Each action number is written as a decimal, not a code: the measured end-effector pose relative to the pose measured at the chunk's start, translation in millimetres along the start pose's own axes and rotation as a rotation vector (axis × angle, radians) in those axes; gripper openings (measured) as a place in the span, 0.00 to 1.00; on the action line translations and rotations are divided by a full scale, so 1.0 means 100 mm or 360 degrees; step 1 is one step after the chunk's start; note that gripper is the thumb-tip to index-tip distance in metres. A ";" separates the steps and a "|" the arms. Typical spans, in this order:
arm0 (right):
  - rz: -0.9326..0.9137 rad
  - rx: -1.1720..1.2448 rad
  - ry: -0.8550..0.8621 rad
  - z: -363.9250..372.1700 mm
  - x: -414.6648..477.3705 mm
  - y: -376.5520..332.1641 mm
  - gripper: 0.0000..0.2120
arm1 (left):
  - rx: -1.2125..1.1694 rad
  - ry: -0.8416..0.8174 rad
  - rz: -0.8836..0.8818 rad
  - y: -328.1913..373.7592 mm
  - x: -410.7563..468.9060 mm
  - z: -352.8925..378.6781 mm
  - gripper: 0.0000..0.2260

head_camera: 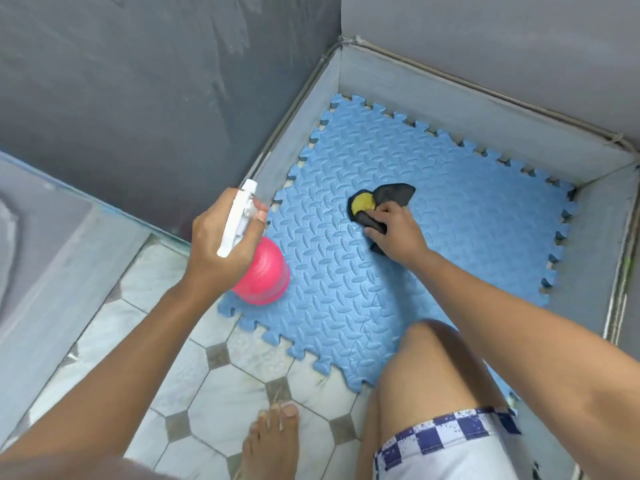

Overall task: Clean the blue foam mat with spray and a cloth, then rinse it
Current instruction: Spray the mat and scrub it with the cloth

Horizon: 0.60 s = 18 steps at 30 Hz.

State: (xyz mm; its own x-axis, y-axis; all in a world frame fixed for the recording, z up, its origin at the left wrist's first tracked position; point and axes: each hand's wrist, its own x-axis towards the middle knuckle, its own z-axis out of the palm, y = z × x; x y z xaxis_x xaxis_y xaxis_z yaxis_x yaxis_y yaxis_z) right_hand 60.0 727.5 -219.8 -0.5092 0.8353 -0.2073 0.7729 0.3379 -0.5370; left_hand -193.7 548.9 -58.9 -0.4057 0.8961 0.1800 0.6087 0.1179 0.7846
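Blue foam mat (pixel 485 220) boxed by a grey curb (pixel 304 126) on left, far and right, open toward the tiled floor (pixel 221 410), far-right mat bare, pink spray bottle (pixel 263 275) over the near-left corner (left hand (pixel 214 244) gripping it), right hand (pixel 398 233) with cloth (pixel 394 192) mid-mat, bent knee (pixel 433 358) over the near edge.

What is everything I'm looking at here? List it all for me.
Blue foam puzzle-edged mat: one, blue, on the floor in the grey-walled corner.
Pink plastic spray bottle: one, pink with white trigger head, at the mat's left edge.
Black-and-yellow cloth: one, mid-mat.
Tiled floor: white with grey diamonds, bottom left.
Grey walls: grey, around the mat.
Blue-and-white checked shorts: one, bottom right.
Bare foot: one, on the tiles.
Left hand: one, grips the bottle's neck.
Right hand: one, holds the cloth on the mat.
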 end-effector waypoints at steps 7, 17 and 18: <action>-0.0523 -0.0083 -0.0435 0.70 -0.30 -1.05 0.21 | -0.0118 0.0151 -0.0262 -0.34 -0.55 -0.62 0.05; -0.0622 -0.0178 -0.0597 1.03 -0.35 -1.54 0.22 | 0.0023 0.0648 -0.0533 -1.12 -0.65 -1.26 0.04; -0.0620 -0.0197 -0.0607 1.03 -0.34 -1.54 0.22 | 0.0036 0.0677 -0.0518 -1.16 -0.61 -1.30 0.06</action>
State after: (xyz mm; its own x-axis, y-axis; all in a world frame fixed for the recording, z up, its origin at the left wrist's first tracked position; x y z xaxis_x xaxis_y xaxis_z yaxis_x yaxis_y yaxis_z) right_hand -80.4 602.9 -214.1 -0.8493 0.4301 -0.3062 0.5271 0.6577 -0.5381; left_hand -328.8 425.2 -84.0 -0.8135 0.5597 0.1580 0.4182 0.3742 0.8277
